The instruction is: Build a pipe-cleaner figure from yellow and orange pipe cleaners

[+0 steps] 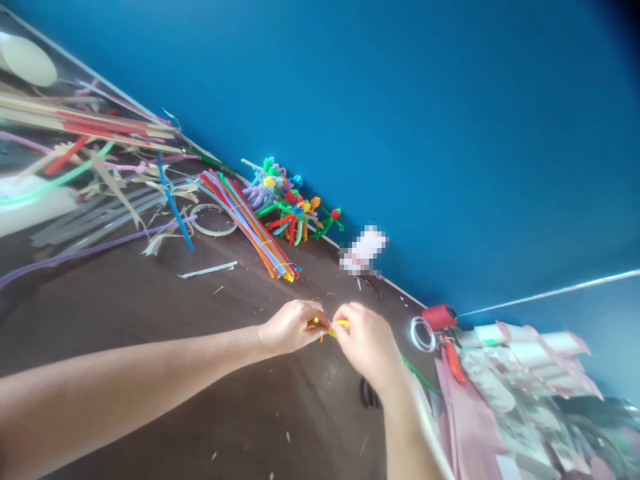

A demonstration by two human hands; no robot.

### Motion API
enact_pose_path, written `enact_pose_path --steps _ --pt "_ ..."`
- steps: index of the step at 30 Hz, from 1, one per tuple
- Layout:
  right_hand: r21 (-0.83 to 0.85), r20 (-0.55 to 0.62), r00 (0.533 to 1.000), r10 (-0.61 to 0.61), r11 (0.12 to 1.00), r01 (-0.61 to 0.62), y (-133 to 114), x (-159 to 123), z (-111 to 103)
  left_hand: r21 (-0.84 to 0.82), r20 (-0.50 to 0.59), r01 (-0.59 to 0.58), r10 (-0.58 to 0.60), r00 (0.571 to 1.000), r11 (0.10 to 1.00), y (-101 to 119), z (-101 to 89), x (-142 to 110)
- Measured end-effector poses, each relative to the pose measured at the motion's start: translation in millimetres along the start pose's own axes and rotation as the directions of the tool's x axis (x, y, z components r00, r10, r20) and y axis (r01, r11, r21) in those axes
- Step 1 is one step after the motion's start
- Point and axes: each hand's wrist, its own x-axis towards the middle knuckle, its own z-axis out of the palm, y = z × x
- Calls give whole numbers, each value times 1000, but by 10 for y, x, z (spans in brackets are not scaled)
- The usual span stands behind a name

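My left hand (pixel 293 327) is closed, with its thumb and fingertips pinched on a small yellow pipe cleaner (pixel 342 323). Close beside it, the fingers of my right hand (pixel 367 343) are closed on the same yellow piece. A bit of orange shows under my left fingertips; its shape is mostly hidden. Beyond my hands lies a bundle of coloured pipe cleaners (pixel 255 230), tied near its close end. Several small figures of bent pipe cleaners (pixel 295 210) sit in a cluster against the wall.
A blue wall (pixel 375 133) bounds the dark table (pixel 215 413). On the left are a white ring (pixel 215 232), a blue strip (pixel 175 203) and loose strips. To the right lie a red spool (pixel 439 317), a roll of clear tape (pixel 423 334), red-handled pliers (pixel 454 360) and pink sheets (pixel 467 427).
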Motion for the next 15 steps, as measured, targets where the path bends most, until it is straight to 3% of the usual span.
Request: enact_pose_path --steps 3,5,7,9,11,15 --pt "407 205 976 -69 913 -21 243 131 -42 -278 143 187 -152 978 942 -26 -3 15" --pt "650 302 944 -132 753 -102 391 194 3 -476 271 363 -260 927 801 -33 -19 26" --pt "781 302 942 -149 605 -155 477 227 99 -601 360 469 -304 882 647 -29 -41 36" --pt "845 248 962 -115 511 -157 483 233 222 -684 387 509 -331 861 522 -26 -59 47" --pt "870 140 990 -27 480 -110 426 223 339 -754 363 510 -384 849 415 -35 -64 61" --pt "815 -79 988 129 579 -11 281 168 494 -808 234 459 -514 825 369 -72 -41 93"
